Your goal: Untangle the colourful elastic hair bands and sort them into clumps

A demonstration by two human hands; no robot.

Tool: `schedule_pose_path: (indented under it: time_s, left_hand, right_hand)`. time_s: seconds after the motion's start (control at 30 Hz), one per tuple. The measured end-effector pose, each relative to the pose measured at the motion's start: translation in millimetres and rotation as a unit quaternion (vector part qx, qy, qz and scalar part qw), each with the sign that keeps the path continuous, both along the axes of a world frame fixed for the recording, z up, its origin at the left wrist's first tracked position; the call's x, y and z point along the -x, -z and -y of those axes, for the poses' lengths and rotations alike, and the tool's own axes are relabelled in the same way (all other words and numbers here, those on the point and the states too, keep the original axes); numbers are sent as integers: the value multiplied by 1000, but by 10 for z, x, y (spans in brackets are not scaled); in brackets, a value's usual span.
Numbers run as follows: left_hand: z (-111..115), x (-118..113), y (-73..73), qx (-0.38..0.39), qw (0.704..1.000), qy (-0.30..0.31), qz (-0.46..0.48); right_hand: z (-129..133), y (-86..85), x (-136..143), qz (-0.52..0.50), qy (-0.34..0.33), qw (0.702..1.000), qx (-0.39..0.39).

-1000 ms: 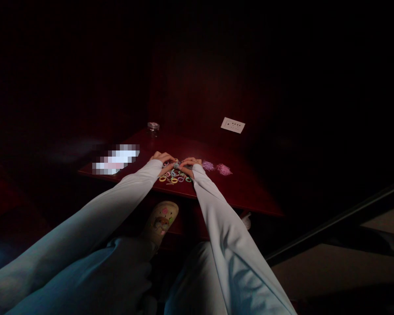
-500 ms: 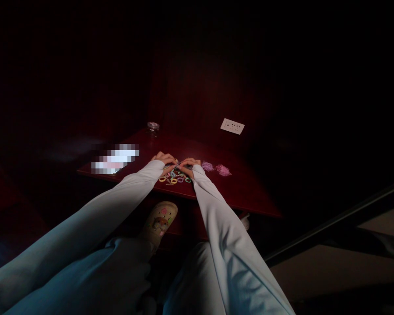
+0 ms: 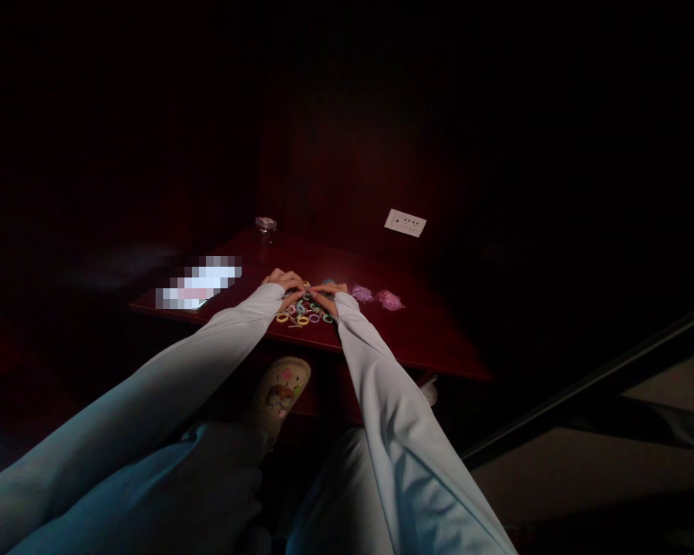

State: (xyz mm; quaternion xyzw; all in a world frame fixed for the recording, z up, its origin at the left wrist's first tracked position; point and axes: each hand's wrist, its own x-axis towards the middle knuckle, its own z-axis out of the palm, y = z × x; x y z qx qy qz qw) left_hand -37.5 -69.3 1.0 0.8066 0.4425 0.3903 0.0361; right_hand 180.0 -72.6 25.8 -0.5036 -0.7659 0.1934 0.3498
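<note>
My left hand (image 3: 284, 284) and my right hand (image 3: 327, 295) meet fingertip to fingertip above a dark red table (image 3: 433, 331). Both are closed in a pinch; whatever lies between the fingers is too small to make out. Under and in front of them is a spread of small coloured rings, among them a yellow ring (image 3: 303, 321) and a purple ring (image 3: 314, 317). Right of my right hand lie a purple bundle (image 3: 362, 294) and a pink bundle (image 3: 390, 300) of thin strands. A blue bundle (image 3: 328, 283) shows partly behind that hand.
A lit, blurred-out screen (image 3: 200, 285) lies at the table's left edge. A small clear jar (image 3: 266, 230) stands at the back left corner. On the wall behind is a white socket plate (image 3: 405, 223). Below the table edge is a beige clog (image 3: 282, 391).
The whole view has shifted slightly, with things sitting a little further left. My right fingers have flattened a little, and the blue bundle behind them shows more.
</note>
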Motion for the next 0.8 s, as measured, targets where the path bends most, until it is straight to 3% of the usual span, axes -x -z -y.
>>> schedule_pose_path:
  time_s: [0.33,0.53,0.8]
  left_hand:
    - [-35,90,-1,10,1000,28,8]
    - [23,92,-34,9,999,37,26]
    - [34,88,-68,13,999,30,35]
  right_hand:
    - [-46,39,14,22,-14,999,-18]
    - [-28,18,16,26,-56,998,-24]
    - [3,-16,27,26,-32,999,-12]
